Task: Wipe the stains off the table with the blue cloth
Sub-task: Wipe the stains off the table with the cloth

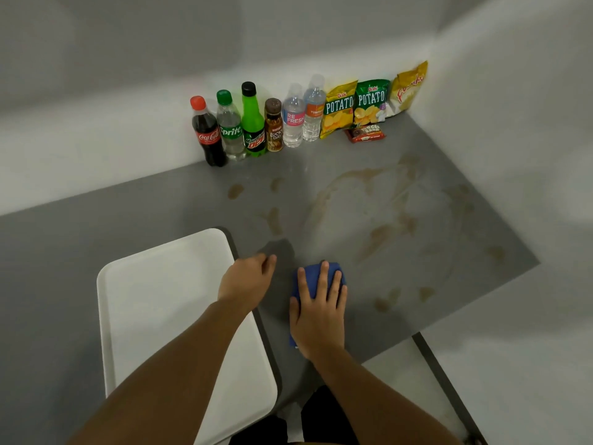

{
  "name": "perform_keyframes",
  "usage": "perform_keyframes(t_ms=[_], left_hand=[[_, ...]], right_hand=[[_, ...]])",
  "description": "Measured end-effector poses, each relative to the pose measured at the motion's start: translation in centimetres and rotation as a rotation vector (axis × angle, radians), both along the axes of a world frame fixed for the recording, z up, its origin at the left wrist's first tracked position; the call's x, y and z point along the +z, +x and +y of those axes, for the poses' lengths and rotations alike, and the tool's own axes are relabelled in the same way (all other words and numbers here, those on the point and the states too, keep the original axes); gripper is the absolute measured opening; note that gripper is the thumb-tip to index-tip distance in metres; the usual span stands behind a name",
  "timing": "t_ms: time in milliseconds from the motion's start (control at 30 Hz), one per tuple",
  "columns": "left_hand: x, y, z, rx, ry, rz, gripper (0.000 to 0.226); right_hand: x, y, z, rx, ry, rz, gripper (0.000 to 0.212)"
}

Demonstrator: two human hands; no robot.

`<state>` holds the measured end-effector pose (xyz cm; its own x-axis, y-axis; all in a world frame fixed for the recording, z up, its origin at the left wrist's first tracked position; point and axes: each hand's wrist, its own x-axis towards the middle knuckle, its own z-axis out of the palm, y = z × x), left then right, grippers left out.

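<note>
Looks like the wiping has barely got going. The right hand (317,311) is pressed flat, fingers spread, on top of the blue cloth (313,277), which sits bunched on the grey tabletop (449,316) near the front edge. The brown stains (382,232) are mostly further out and to the right, smeared toward the bottles (250,123) and chip bags (356,104) at the back, so my guess is the next move is pushing the cloth forward and right with steady pressure, stopping short of the snacks. The left hand (248,279) is empty, fingers loosely curled, resting at the edge of the white tray (154,300).
</note>
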<state>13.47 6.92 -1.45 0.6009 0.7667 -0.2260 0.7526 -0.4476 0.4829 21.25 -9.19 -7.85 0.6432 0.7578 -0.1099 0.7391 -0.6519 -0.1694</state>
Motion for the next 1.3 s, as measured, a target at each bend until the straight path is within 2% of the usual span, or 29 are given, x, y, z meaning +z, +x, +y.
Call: perform_keyframes(t_ms=[133, 267, 600, 867, 1033, 1167, 1300], left_hand=[[-0.3, 0.2, -0.2, 0.002, -0.032, 0.025, 0.043], [-0.4, 0.6, -0.4, -0.001, -0.030, 0.036, 0.044], [-0.4, -0.1, -1.5, -0.039, -0.051, 0.010, 0.042], [-0.5, -0.2, -2.6, -0.142, -0.084, 0.008, 0.041], [-0.6, -0.1, -3.4, -0.230, -0.019, -0.048, 0.040], [-1.0, 0.2, -3.8, -0.250, -0.054, -0.068, 0.039], [-1.3, 1.3, -3.5, -0.232, -0.089, -0.028, 0.036]], right_hand=[[0.0, 2.5, 0.9, 0.133, 0.067, 0.012, 0.061], [0.1, 5.4, 1.7, 0.161, 0.067, 0.054, 0.058], [0.8, 10.5, -2.6, -0.030, -0.015, 0.052, 0.059], [0.8, 7.7, -7.3, -0.141, -0.026, 0.078, 0.060], [0.0, 3.4, -6.2, -0.225, -0.034, 0.062, 0.061], [0.1, 3.0, -4.5, -0.189, -0.026, 0.063, 0.061], [0.5, 6.0, -3.0, -0.093, 0.002, 0.080, 0.061]])
